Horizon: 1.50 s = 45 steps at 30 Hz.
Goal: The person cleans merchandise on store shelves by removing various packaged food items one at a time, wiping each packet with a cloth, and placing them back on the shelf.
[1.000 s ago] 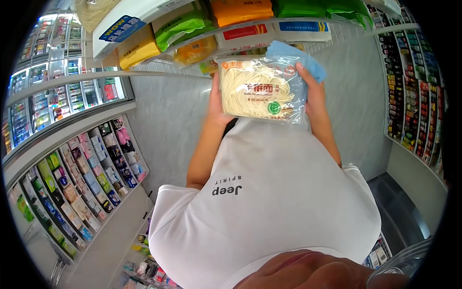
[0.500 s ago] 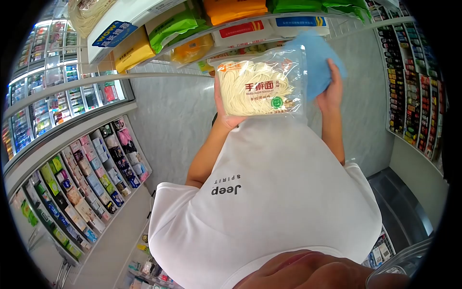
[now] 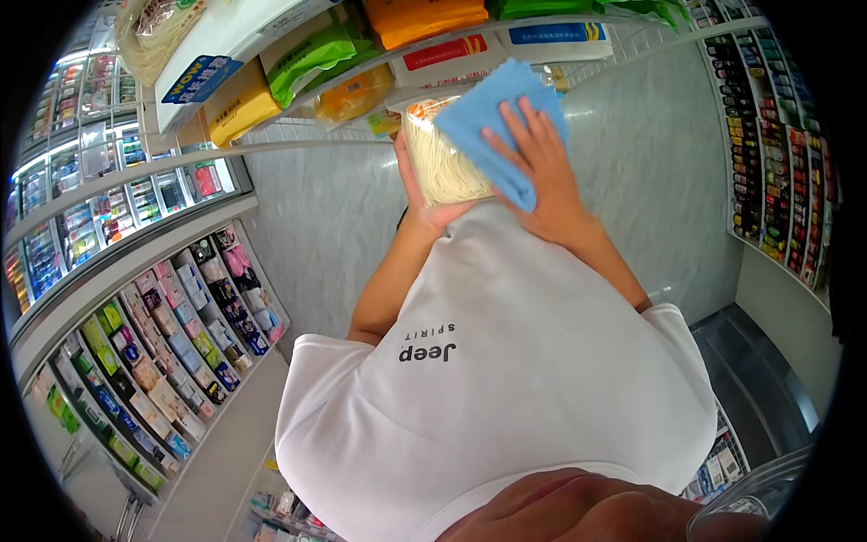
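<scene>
A clear plastic pack of pale noodles (image 3: 444, 170) hangs in front of my chest, just below the lower shelf. My left hand (image 3: 423, 203) grips its left side and lower edge, the thumb along the bottom. A light blue cloth (image 3: 479, 122) covers the right part of the pack and hides most of its printing. My right hand (image 3: 542, 176) holds this cloth against the pack, its palm down and its fingers slightly apart on top. The right end of the pack is mostly hidden under cloth and hand.
Ahead, a shelf (image 3: 361, 68) bears green, orange and white packages, with a blue sign (image 3: 199, 79) at its left. Shelves of small goods (image 3: 158, 348) stand at the left. Racks of bottles and jars (image 3: 768, 154) are at the right. Grey floor (image 3: 312, 203) lies below.
My right hand has brought the blue cloth leftward from beside the pack onto its front. My left hand still holds the pack, which now shows less of its front.
</scene>
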### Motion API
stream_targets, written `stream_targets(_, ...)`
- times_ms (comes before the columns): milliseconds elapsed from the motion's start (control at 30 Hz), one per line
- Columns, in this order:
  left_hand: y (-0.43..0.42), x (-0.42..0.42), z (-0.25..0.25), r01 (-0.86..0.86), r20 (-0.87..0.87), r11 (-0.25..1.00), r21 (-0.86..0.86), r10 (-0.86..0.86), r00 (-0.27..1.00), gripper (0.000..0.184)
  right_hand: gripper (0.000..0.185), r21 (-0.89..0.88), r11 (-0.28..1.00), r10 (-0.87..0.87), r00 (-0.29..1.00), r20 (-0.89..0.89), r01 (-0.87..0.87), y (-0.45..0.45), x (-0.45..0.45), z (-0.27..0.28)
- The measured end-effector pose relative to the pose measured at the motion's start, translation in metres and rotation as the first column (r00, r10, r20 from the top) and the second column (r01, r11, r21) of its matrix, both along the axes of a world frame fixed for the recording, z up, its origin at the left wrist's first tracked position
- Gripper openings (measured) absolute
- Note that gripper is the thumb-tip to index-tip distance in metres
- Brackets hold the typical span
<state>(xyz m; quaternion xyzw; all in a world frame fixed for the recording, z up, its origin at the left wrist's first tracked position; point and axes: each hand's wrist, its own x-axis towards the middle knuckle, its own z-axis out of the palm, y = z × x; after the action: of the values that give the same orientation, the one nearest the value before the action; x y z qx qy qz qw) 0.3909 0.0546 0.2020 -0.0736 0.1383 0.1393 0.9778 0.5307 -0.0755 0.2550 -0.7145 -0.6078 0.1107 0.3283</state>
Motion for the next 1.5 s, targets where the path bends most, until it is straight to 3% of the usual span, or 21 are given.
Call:
stream_targets(67,0.001,0.002,0.002,0.0,-0.093,0.995,0.103,0.01,0.996,0.078,0.062,-0.06,0.995,0.088,0.993,0.083,-0.083,-0.004,-0.006,0.001)
stream_targets(167,-0.002,0.006,0.012,0.03,-0.161,0.983,0.184,0.0,0.987,0.079,0.062,0.022,0.999,-0.027,0.99,-0.136,0.03,0.006,0.01,-0.006)
stream_targets(200,-0.003,0.007,0.014,0.043,-0.172,0.978,0.202,-0.007,0.985,0.079,0.061,0.031,0.999,-0.035,0.996,-0.086,0.037,0.009,0.009,-0.005)
stream_targets(267,0.0,0.004,0.0,-0.007,0.055,1.0,0.012,0.006,0.998,0.076,0.06,0.054,0.997,-0.055,0.998,0.015,0.054,0.018,0.002,-0.004)
stream_targets(300,0.002,0.005,-0.001,-0.012,0.168,0.996,-0.086,0.026,0.985,0.074,0.06,0.021,0.999,0.046,0.996,0.07,-0.048,0.019,-0.004,-0.002)
stream_targets(400,-0.002,-0.005,0.007,0.012,0.27,0.803,-0.596,0.186,0.945,0.071,0.059,-0.035,0.967,0.254,0.955,0.153,-0.252,0.018,-0.022,0.005)
stream_targets(433,-0.004,-0.003,0.004,-0.102,-0.018,0.991,-0.091,0.101,0.995,0.07,0.058,-0.018,0.978,0.209,0.97,0.124,-0.209,0.021,-0.018,0.005)
stream_targets(467,-0.007,-0.001,0.0,0.111,-0.406,0.915,0.388,0.061,0.912,0.069,0.058,-0.002,0.986,0.164,0.982,0.093,-0.165,0.028,-0.012,0.003)
stream_targets(567,0.002,0.006,-0.011,0.079,0.091,0.996,0.031,-0.082,0.992,0.069,0.056,0.038,0.997,0.058,0.994,0.093,-0.062,0.045,-0.007,0.003)
stream_targets(600,0.0,0.006,-0.011,0.071,0.07,0.997,-0.005,-0.071,0.995,0.07,0.055,0.05,0.998,0.026,0.994,0.107,-0.032,0.049,-0.008,0.003)
stream_targets(700,0.003,0.007,-0.01,0.052,0.044,0.999,-0.008,-0.052,0.998,0.07,0.055,-0.042,0.956,0.291,0.924,0.248,-0.29,0.039,-0.016,0.01)
stream_targets(800,0.005,0.007,-0.011,0.041,-0.016,0.996,0.078,-0.04,0.999,0.069,0.055,-0.047,0.875,0.482,0.86,0.167,-0.481,0.028,-0.018,0.01)
stream_targets(933,0.002,0.012,-0.007,0.028,-0.206,0.91,0.414,0.064,0.976,0.069,0.054,-0.044,0.92,0.39,0.906,0.167,-0.388,0.026,0.001,0.004)
stream_targets(1000,0.002,0.013,-0.001,-0.002,-0.127,0.955,0.296,0.042,0.991,0.069,0.052,-0.054,0.974,0.226,0.968,0.11,-0.221,0.024,0.011,0.004)
stream_targets(1033,0.005,0.013,0.003,0.025,-0.028,0.999,0.046,-0.024,0.999,0.07,0.052,-0.006,0.99,0.14,0.989,0.047,-0.139,0.024,0.015,0.0)
stream_targets(1067,0.005,0.016,0.008,0.018,-0.009,1.0,0.016,-0.017,1.0,0.069,0.053,0.039,0.998,0.053,0.998,-0.023,-0.052,0.024,0.019,-0.007)
stream_targets(1133,0.003,0.014,0.005,0.025,-0.028,1.0,0.014,-0.025,0.999,0.069,0.055,0.063,0.997,-0.044,0.998,-0.035,0.046,0.025,0.017,-0.009)
stream_targets(1233,-0.003,0.009,-0.012,0.022,-0.173,0.984,0.177,0.009,0.985,0.068,0.056,-0.052,0.988,0.152,0.96,0.235,-0.144,0.022,-0.001,-0.001)
stream_targets(1333,-0.011,0.008,-0.021,0.032,-0.209,0.969,0.244,0.02,0.978,0.068,0.057,-0.068,0.96,0.278,0.916,0.288,-0.271,0.028,-0.008,0.002)
stream_targets(1433,-0.003,0.013,-0.014,0.077,0.068,0.997,0.005,-0.077,0.995,0.068,0.057,0.025,0.995,0.092,0.992,0.091,-0.095,0.031,0.002,-0.001)
stream_targets(1500,-0.002,0.017,-0.004,0.033,0.031,0.997,0.063,-0.035,0.999,0.068,0.058,0.08,0.997,-0.017,1.0,-0.006,0.018,0.028,0.014,-0.016)
